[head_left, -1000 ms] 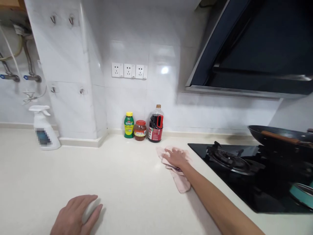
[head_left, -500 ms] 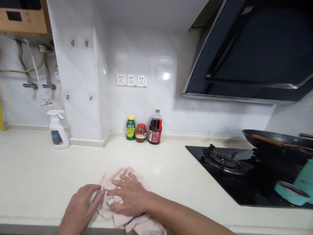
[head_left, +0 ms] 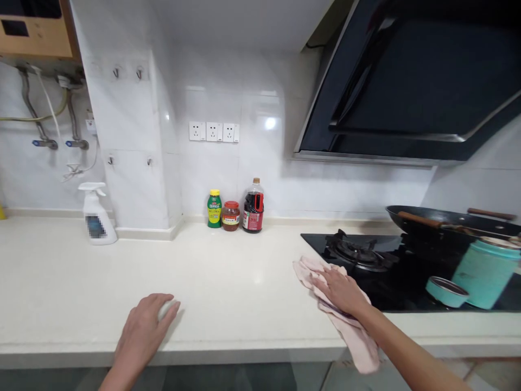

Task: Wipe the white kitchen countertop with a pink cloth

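My right hand [head_left: 342, 290] presses a pale pink cloth [head_left: 358, 342] against the counter at the left edge of the black stove, with its fingers bent over the fabric. One end of the cloth hangs over the counter's front edge. At the lower left, my left hand [head_left: 140, 328] is curled around a small pale, rounded object [head_left: 166, 309]. Most of that object is hidden by the fingers, so its kind is unclear. The left hand rests at the white counter [head_left: 244, 282], well apart from the cloth.
A stove [head_left: 391, 282] carries a wok [head_left: 448, 220], a turquoise jar [head_left: 486, 274] and a small turquoise cup-like piece [head_left: 446, 293]. Along the wall stand a green bottle [head_left: 214, 209], a red-lidded jar [head_left: 230, 217], a dark sauce bottle [head_left: 253, 209] and a spray bottle [head_left: 97, 217].
My right hand has swept the pink cloth from beside my left hand rightward to the stove's edge. The left hand stays about where it was, still closed. The view has shifted slightly right.
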A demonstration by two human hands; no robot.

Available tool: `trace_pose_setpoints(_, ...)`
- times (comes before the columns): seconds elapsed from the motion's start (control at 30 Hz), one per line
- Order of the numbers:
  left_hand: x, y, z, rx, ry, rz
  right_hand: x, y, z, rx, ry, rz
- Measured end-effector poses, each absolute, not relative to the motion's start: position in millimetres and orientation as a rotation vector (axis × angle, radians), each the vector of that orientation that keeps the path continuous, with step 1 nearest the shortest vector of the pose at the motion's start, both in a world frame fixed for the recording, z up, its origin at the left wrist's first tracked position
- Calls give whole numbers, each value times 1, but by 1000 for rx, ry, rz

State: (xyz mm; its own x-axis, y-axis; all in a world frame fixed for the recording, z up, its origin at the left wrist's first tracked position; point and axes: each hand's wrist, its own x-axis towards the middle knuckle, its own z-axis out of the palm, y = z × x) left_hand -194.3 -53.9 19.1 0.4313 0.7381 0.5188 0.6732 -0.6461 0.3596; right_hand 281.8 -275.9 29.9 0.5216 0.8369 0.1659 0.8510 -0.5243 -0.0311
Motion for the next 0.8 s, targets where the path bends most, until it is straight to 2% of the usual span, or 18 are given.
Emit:
trace_pose_setpoints(0.23, -188, -58, 21, 2621, 1298, 1041, 215, -247, 29, -2603, -1476, -117)
trace_pose_setpoints(0.53, -194, -58, 26, 2499, 1246, 1079, -2, -174, 46, -1875, -2136, 77)
trace_pose_setpoints(0.6, -197, -53, 26, 2446, 1213, 1072, -41, -175, 35, -1676, -2249, -93)
trace_pose_setpoints(0.67, -199, -49, 27, 2396, 1213, 1061, -67, -175, 16, -1573, -2272, -412)
trace_pose_setpoints(0.8, -199, -46, 30, 2396, 1238, 1043, -78, -170, -20, -1439, -2016, -1003)
